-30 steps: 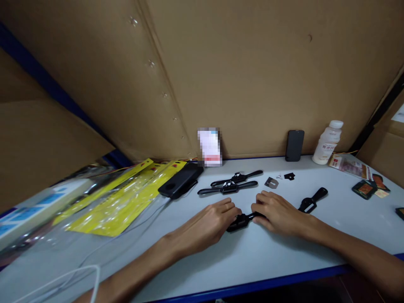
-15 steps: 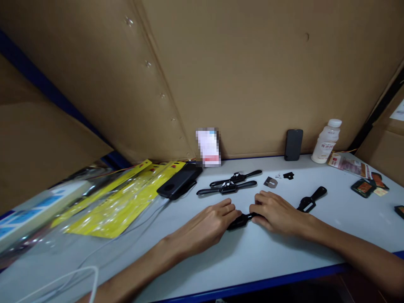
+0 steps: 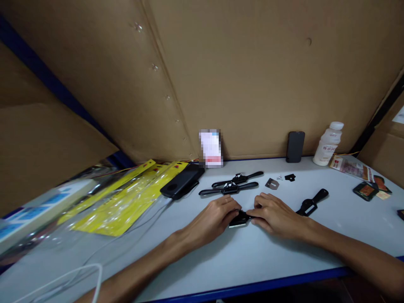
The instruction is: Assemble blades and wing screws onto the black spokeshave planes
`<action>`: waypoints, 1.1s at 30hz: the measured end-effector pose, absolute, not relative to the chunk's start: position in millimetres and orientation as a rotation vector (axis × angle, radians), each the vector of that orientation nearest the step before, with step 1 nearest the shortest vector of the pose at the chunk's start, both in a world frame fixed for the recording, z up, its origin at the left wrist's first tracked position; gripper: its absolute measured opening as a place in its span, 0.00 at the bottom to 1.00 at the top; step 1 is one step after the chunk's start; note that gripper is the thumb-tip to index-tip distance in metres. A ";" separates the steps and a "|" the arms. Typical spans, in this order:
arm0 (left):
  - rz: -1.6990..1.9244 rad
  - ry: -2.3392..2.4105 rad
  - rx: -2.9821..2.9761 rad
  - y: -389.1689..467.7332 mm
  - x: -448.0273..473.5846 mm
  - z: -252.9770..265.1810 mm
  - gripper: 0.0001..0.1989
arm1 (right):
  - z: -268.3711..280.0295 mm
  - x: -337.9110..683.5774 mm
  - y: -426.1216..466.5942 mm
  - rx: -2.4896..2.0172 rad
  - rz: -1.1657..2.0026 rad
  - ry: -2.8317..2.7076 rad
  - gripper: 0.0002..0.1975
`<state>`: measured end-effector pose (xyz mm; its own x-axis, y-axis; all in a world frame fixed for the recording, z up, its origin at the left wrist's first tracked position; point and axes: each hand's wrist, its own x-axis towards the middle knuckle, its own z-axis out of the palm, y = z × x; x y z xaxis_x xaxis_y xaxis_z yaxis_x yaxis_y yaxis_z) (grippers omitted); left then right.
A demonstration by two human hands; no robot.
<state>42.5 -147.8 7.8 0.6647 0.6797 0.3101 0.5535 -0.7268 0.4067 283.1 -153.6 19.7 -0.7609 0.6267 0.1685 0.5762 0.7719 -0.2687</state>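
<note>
Low over the table, my left hand and my right hand both grip a black spokeshave, one at each side of its middle. Fingers cover most of its two handles; a pale blade edge shows along its near side. Behind my hands lie two more spokeshaves, a nearer one and a farther one, with silvery screws on top. A loose slotted blade, small silvery screws and a black cap plate rest beyond my right hand. Partly behind my right wrist is a bare spokeshave body.
Yellow plastic packages, a power strip and a black device with a cable lie at left. A lit phone, a dark phone and a bottle stand by the cardboard wall. Small packets are at right.
The held spokeshave has turned so that its pale blade edge shows. My left fingers have shifted slightly on it. The whole view has moved a little.
</note>
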 end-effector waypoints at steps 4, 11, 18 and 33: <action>0.690 1.025 2.472 -146.1 43.9 5.8 0.06 | 15.6 282.5 -149.4 -0.966 0.466 -2.630 0.08; 0.671 1.047 2.462 -151.4 45.4 15.3 0.08 | 15.2 284.6 -146.3 -0.908 0.528 -2.614 0.07; 0.697 1.009 2.460 -153.6 46.5 14.9 0.09 | 22.5 283.1 -151.1 -0.938 0.496 -2.650 0.08; 0.671 0.835 2.648 -152.0 39.6 13.4 0.11 | 21.3 283.0 -151.6 -0.930 0.472 -2.661 0.08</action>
